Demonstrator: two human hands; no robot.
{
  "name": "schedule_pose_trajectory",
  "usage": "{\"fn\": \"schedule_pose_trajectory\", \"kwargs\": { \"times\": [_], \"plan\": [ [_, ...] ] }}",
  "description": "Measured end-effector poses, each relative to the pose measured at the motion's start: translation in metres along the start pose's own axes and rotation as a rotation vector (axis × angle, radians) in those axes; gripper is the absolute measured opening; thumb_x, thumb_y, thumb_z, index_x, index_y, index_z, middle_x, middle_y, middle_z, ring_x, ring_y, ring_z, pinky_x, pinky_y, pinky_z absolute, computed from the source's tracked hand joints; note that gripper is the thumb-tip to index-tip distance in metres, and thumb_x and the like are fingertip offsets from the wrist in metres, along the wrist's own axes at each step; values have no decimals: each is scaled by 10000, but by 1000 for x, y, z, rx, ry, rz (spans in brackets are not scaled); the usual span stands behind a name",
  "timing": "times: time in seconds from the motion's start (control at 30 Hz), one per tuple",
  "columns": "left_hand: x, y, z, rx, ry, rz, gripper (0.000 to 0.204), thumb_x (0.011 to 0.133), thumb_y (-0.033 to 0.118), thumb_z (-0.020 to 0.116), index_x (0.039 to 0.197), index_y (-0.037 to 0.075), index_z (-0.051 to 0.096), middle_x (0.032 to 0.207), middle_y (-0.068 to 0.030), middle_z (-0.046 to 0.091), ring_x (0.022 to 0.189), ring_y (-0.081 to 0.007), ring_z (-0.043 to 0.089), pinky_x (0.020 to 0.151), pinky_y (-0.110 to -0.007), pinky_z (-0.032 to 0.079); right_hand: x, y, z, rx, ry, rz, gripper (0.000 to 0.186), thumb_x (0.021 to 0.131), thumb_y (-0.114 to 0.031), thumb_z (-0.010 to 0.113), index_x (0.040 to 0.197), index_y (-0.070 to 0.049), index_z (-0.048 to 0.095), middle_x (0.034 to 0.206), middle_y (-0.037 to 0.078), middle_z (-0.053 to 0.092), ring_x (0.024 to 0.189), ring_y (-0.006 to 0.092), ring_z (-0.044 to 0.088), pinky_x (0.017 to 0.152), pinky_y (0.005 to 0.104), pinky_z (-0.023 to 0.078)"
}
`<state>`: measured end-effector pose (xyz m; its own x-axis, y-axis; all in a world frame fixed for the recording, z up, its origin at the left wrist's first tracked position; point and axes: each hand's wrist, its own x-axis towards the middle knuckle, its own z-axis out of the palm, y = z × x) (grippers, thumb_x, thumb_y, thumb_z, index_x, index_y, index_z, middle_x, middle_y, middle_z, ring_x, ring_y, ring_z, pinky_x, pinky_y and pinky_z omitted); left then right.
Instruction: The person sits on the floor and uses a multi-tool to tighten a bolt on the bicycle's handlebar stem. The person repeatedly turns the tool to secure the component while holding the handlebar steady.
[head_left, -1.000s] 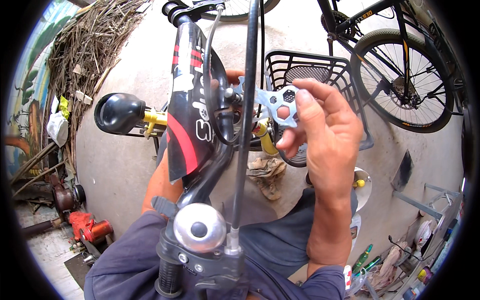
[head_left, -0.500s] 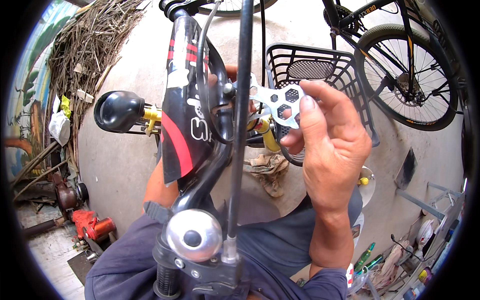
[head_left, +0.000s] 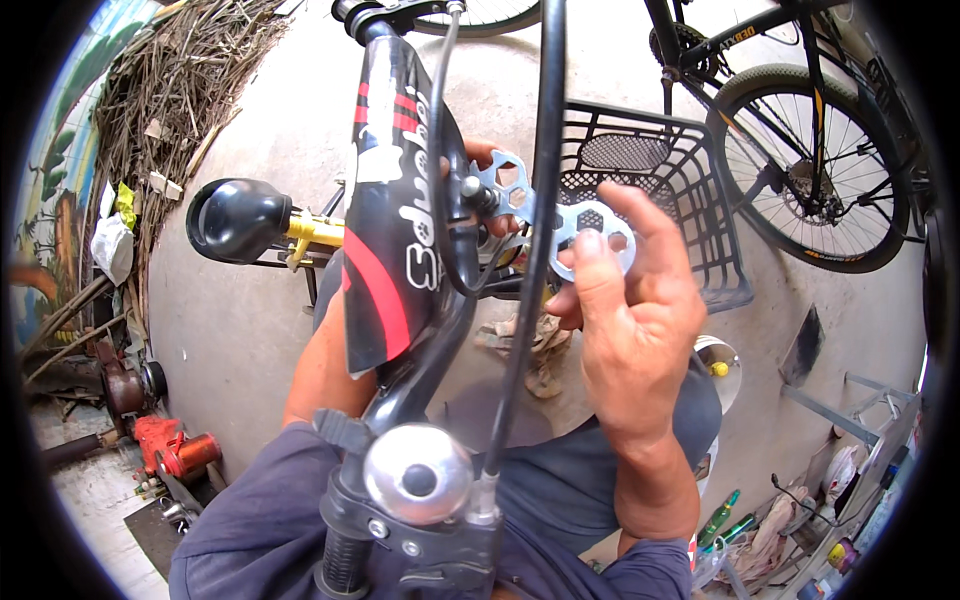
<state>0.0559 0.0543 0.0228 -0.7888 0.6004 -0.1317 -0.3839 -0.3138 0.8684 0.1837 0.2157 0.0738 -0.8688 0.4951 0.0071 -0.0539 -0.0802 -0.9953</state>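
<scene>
My right hand [head_left: 645, 330] pinches one round end of a flat silver multi-hole wrench [head_left: 578, 218], thumb on top, index finger raised off it. The wrench's other end lies beside a dark bolt [head_left: 480, 192] on the bicycle's black handlebar [head_left: 462, 300]; whether it is seated cannot be seen. My left hand [head_left: 503, 222] reaches in behind the handlebar's black panel [head_left: 385, 250], which has red stripes. Only its curled fingers show, around the wrench's far end and the bolt; what they grip is hidden. A black cable [head_left: 535, 250] crosses in front of the wrench.
A silver bell [head_left: 418, 473] and brake lever sit near me on the handlebar. Beyond lies a black basket [head_left: 725, 215], with another bicycle's wheel [head_left: 815, 170] to its right. A black saddle [head_left: 240, 220] points left. A rag [head_left: 540, 355] lies on the floor below.
The handlebar, panel and cable have shifted slightly right. The wrench has turned a little, and more of its far end shows. My right hand has moved slightly left, its index finger lifting off.
</scene>
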Motion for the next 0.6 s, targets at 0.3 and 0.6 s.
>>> {"fn": "schedule_pose_trajectory", "kwargs": {
  "times": [0.3,0.6],
  "plan": [
    [5,5,3,-92,-35,-37,553,925,370,638,1264,-55,540,952,-127,662,824,-257,706,707,-357,621,26,-8,1,-332,2,-124,160,955,-60,621,1099,-2,659,744,49,660,591,81,599,530,271,483],
    [-3,8,16,21,43,-70,492,943,325,643,1275,-27,552,988,-115,672,860,-244,716,726,-368,637,16,5,-5,-128,63,52,194,1011,-165,588,1138,-30,646,683,-44,556,522,2,486,474,168,394]
  ]
}}
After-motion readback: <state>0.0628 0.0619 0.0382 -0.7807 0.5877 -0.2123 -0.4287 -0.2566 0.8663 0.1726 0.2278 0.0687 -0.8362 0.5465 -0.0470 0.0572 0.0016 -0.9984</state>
